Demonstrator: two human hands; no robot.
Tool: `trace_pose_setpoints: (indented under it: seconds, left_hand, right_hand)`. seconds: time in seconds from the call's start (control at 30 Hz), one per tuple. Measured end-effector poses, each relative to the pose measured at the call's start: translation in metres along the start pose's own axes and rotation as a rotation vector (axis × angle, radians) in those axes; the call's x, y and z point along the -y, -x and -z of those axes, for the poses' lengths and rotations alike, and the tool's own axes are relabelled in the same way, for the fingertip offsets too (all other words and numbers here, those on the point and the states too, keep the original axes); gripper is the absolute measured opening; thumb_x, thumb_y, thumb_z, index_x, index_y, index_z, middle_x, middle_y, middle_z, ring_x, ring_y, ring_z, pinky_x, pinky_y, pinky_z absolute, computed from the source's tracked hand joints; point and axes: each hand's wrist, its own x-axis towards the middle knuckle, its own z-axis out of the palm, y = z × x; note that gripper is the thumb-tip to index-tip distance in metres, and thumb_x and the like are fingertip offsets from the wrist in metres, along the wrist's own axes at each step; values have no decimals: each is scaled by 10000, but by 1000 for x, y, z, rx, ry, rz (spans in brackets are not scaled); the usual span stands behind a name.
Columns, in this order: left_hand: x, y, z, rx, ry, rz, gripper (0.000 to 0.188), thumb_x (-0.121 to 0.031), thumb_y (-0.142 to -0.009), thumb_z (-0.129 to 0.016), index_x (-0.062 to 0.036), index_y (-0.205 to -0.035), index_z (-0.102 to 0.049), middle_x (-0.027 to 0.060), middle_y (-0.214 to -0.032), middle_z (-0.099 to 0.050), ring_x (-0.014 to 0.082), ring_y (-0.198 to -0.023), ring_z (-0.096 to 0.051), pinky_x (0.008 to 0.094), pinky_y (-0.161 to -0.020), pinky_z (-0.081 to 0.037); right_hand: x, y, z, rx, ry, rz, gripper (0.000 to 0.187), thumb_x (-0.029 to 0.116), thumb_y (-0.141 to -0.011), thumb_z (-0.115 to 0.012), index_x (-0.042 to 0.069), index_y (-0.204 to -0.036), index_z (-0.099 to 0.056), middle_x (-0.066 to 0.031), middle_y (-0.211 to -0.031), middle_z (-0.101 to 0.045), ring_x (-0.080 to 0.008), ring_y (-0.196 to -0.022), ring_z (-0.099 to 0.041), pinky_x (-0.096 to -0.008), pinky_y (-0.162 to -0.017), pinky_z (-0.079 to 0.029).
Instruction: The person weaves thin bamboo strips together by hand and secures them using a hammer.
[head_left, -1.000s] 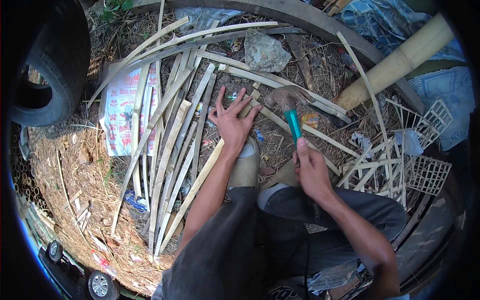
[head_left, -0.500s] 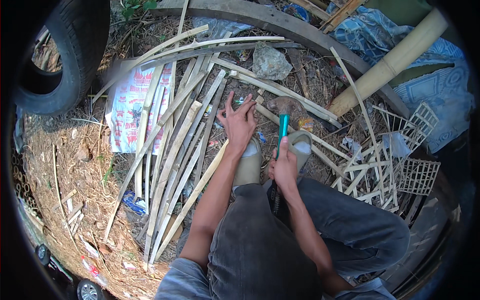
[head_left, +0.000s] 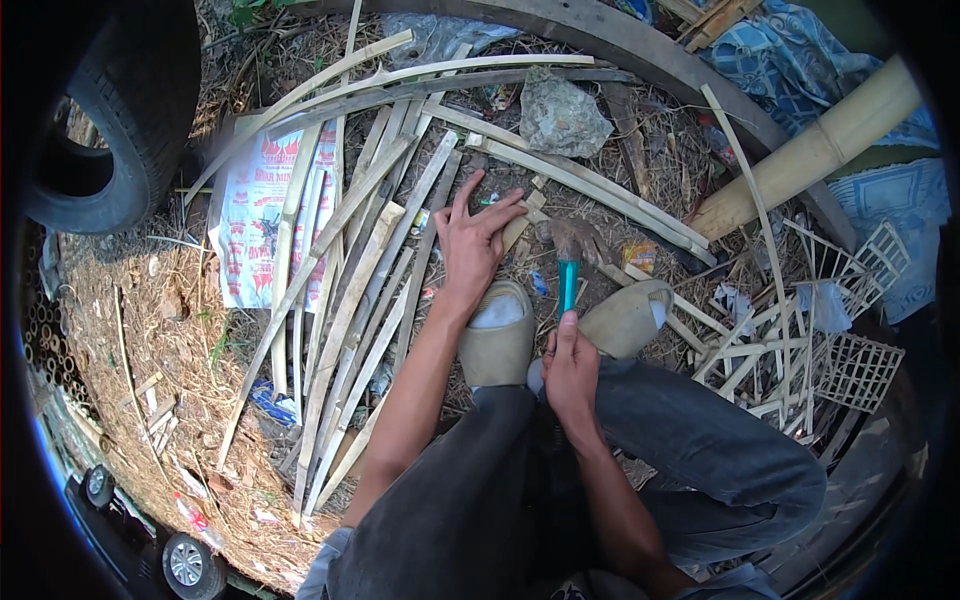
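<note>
Two hands low, left hand [head_left: 478,240] spread flat on bamboo strip [head_left: 515,232], right hand [head_left: 570,370] gripping teal-handled hammer [head_left: 568,270].

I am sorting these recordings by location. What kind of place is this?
Probably an outdoor bamboo-craft yard: split bamboo strips on straw-covered ground, a thick bamboo pole, an old tyre.

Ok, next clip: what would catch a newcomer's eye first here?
Most striking is the fan of long split bamboo strips spread over the straw-covered ground left of centre, with the left hand pressed flat on a short piece at their upper end. Just right of it, the right hand grips a hammer with a teal handle, head pointing away. A thick bamboo pole slants across the upper right, and a tyre sits at upper left.
</note>
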Motion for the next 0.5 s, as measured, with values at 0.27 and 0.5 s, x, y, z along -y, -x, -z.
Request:
trace_pose_setpoints:
  seconds: [0.27, 0.5]
  left_hand:
    - [-22, 5, 5, 58, -91, -17, 216, -271, -908, -783, -183, -1102, -819, -70, -1364, -720, 270, -1482, -461, 481, -1088, -325]
    - [-6, 7, -2, -49, -226, -159, 229, -254, -891, -819, -175, -1106, -810, -50, -1338, -734, 270, -1434, -517, 450, -1053, -369]
  right_hand:
    - [10, -27, 3, 25, -111, -15, 602, 598, -1097, -438, 96, -770, -492, 52, -587, -407, -45, -468, -379, -252, -431, -294]
    - [24, -45, 5, -4, 265, 43, 760, 588, -1098, -402, -79, -894, -704, -295, -800, -685, -457, -803, -685, -549, -758, -496]
